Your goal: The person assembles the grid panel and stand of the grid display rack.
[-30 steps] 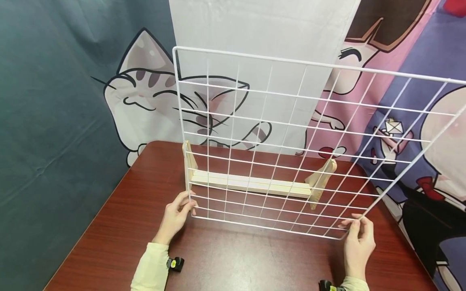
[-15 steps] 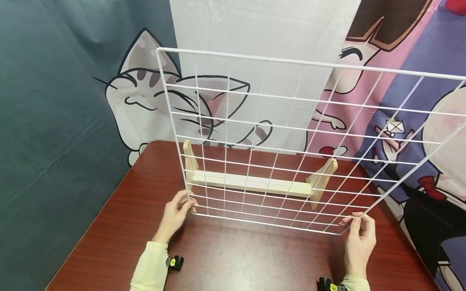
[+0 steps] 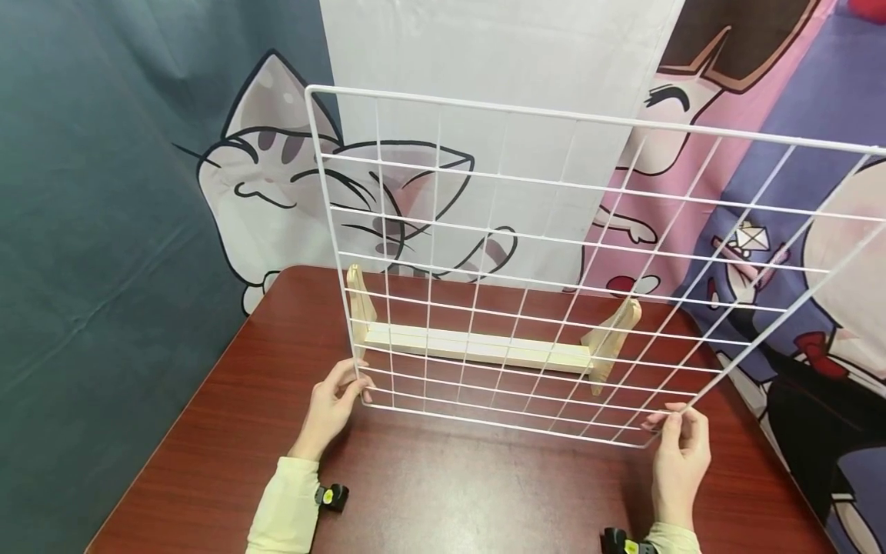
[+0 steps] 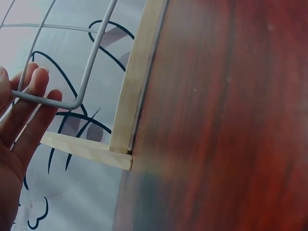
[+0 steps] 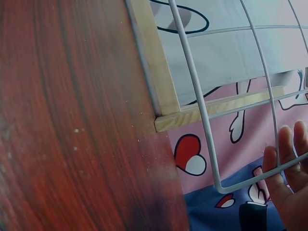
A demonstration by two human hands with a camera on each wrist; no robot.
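Panel (image 3: 526, 285) of white wire mesh, observed raised and tilted over the brown table (image 3: 477, 500), its 2 lower corners apart from the tabletop. I note 2 hands on it. Left hand (image 3: 334, 398) pinches the left side wire near the bottom corner, thumb in front, fingers behind. Right hand (image 3: 681, 454) pinches the right side near its bottom corner likewise. Both grips are closed on the wire. Beyond the panel, 1 wooden rack (image 3: 446, 343), a rail with 2 end pieces, stands on the table. Printed cloth (image 3: 277, 208) hangs behind.
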